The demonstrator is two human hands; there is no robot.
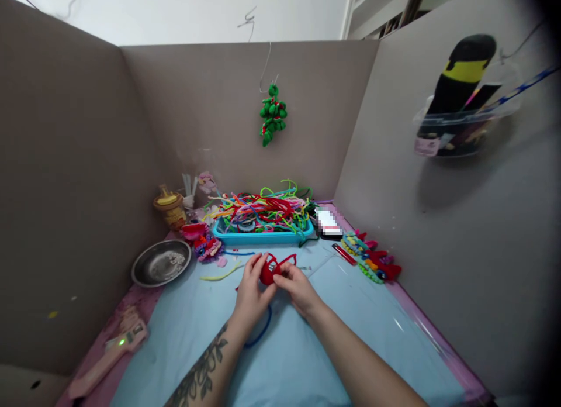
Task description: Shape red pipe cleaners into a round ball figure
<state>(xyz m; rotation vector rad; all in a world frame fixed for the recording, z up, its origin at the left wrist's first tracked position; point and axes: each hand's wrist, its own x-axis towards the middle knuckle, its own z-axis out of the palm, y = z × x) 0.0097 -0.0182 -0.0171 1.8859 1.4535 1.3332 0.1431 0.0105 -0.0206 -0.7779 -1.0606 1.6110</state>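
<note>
Over the middle of the table, my left hand (252,293) is closed around a small red bundle of fuzzy pipe cleaner (268,272). My right hand (300,290) pinches the same red pipe cleaner from the other side, and a bent loop of it sticks up between the hands. Parts of the bundle are hidden by my fingers. A blue pipe cleaner (262,335) curves on the cloth below my hands. To their left lies a yellow-green strand (221,275).
A blue tray (263,238) heaped with pipe cleaners stands behind my hands. On the left are a metal bowl (142,269) and a pink glue gun (109,357) with a green light. On the right lie a phone (328,223), a red tool (344,254) and colourful pipe-cleaner pieces (372,258).
</note>
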